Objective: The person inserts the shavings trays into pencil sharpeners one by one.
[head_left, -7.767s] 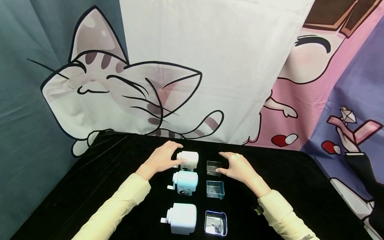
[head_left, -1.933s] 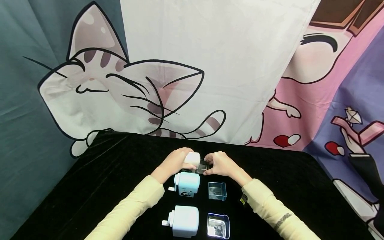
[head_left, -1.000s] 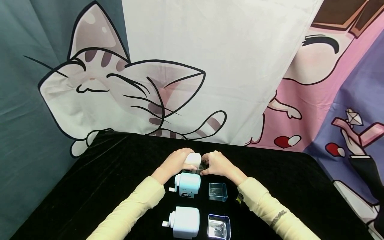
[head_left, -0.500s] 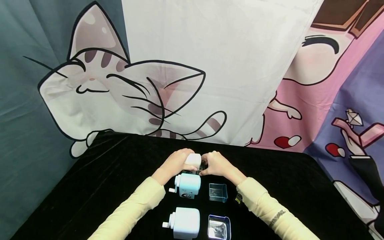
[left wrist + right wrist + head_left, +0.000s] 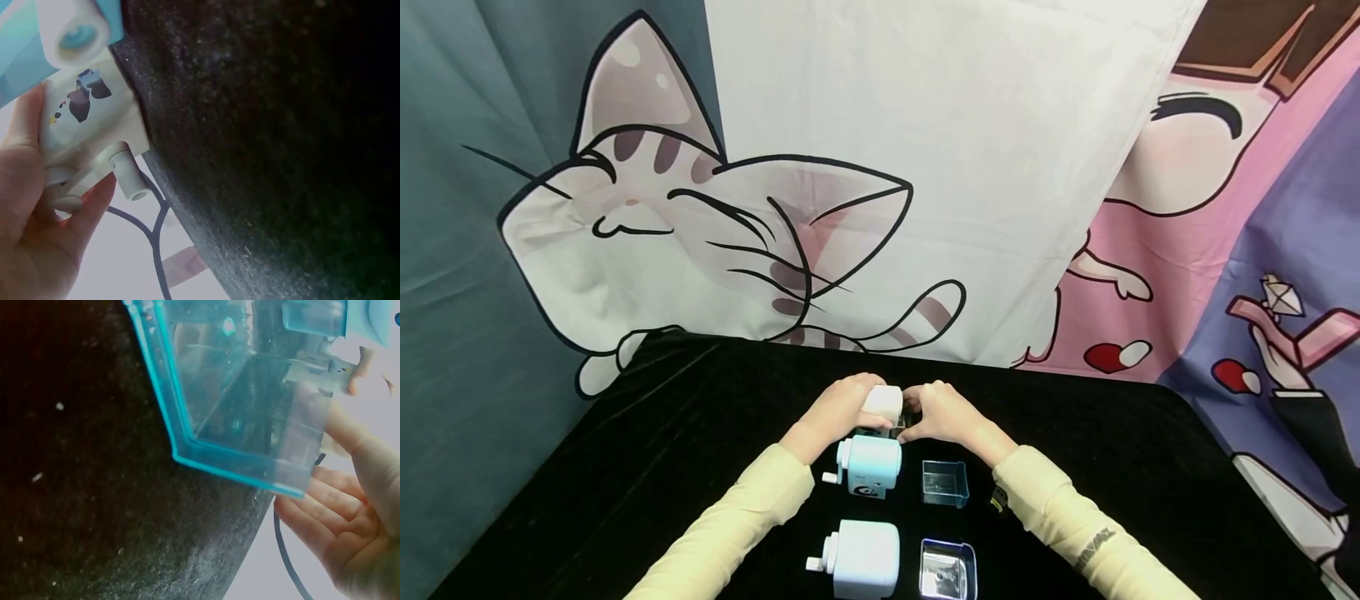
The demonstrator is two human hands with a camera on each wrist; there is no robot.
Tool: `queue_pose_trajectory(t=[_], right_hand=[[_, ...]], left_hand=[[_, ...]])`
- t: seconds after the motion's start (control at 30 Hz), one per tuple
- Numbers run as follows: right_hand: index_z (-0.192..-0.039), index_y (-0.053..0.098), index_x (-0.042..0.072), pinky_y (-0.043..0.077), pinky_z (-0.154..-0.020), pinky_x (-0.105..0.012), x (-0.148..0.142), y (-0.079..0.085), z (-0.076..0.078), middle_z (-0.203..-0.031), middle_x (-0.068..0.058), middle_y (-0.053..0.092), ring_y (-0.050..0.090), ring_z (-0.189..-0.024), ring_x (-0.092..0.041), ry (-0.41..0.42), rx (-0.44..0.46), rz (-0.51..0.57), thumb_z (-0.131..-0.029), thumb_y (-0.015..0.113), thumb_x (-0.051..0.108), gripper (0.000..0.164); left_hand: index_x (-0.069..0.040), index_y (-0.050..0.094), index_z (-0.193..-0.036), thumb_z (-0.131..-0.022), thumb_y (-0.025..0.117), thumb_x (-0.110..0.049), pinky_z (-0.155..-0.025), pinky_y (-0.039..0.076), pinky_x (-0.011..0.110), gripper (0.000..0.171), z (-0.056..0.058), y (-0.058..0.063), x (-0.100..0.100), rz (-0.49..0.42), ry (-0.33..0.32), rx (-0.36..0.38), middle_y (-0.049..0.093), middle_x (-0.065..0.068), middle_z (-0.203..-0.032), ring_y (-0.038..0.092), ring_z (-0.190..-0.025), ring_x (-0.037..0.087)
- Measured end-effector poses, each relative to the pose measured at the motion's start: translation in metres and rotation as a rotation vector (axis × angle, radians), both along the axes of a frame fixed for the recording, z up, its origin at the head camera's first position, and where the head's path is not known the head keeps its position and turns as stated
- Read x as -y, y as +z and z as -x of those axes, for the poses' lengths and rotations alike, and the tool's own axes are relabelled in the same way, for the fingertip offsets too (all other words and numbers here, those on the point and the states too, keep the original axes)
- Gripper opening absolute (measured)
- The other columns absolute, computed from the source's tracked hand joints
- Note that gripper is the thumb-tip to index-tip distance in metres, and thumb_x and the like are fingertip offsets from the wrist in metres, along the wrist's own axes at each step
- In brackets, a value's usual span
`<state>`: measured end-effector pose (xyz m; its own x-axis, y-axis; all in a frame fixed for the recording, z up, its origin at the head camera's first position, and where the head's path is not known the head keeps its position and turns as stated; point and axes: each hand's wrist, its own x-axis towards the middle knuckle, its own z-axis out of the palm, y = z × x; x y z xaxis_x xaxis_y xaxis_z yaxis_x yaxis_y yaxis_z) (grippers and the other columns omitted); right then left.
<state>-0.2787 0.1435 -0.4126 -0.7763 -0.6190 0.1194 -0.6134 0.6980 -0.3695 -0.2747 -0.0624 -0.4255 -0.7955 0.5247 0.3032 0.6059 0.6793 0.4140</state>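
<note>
My left hand [image 5: 838,408] grips the white crank pencil sharpener [image 5: 882,402] at the back of the row, thumb on its near side. In the left wrist view its panda-printed front [image 5: 84,103] and crank handle [image 5: 128,174] show beside the fingers. My right hand [image 5: 947,412] pinches the clear shavings drawer [image 5: 902,422] at the sharpener's right side. Most of that drawer is hidden by the fingers and the sharpener body. In the right wrist view the right hand [image 5: 350,531] appears behind a blue clear drawer.
In front stand a light blue sharpener [image 5: 871,462] and a pale lavender one [image 5: 867,558], cranks to the left. A blue-tinted drawer [image 5: 945,483] and a purple-rimmed drawer [image 5: 948,569] lie to their right. Black cloth [image 5: 700,467] covers the table; a printed curtain [image 5: 970,167] hangs behind.
From resting apart beside both things, my hands have taken hold of the white sharpener and its drawer. The drawer has moved left against the sharpener; over the last second, both hands barely move.
</note>
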Motion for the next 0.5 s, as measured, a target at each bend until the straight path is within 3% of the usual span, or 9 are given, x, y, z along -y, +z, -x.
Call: queue_pose_trajectory(t=[0.23, 0.5], right_hand=[[-0.109, 0.061, 0.002, 0.052, -0.073, -0.027, -0.0054, -0.0013, 0.0022, -0.09, -0.007, 0.07, 0.063, -0.081, -0.009, -0.041, 0.036, -0.004, -0.061, 0.081, 0.039, 0.065], [-0.104, 0.063, 0.003, 0.052, -0.072, -0.028, -0.0062, -0.0009, 0.0032, -0.087, -0.005, 0.07, 0.063, -0.078, -0.007, -0.048, 0.053, -0.006, -0.061, 0.081, 0.038, 0.059]], left_hand=[[-0.011, 0.057, -0.11, -0.07, 0.073, -0.044, -0.074, 0.047, 0.032, 0.054, -0.001, -0.0004, -0.0003, 0.011, 0.005, -0.003, 0.06, 0.002, -0.103, 0.052, -0.082, 0.014], [-0.01, 0.058, -0.109, -0.07, 0.074, -0.042, -0.075, 0.047, 0.032, 0.053, -0.001, 0.0015, -0.0005, 0.006, 0.002, -0.022, 0.06, 0.002, -0.101, 0.052, -0.082, 0.014]])
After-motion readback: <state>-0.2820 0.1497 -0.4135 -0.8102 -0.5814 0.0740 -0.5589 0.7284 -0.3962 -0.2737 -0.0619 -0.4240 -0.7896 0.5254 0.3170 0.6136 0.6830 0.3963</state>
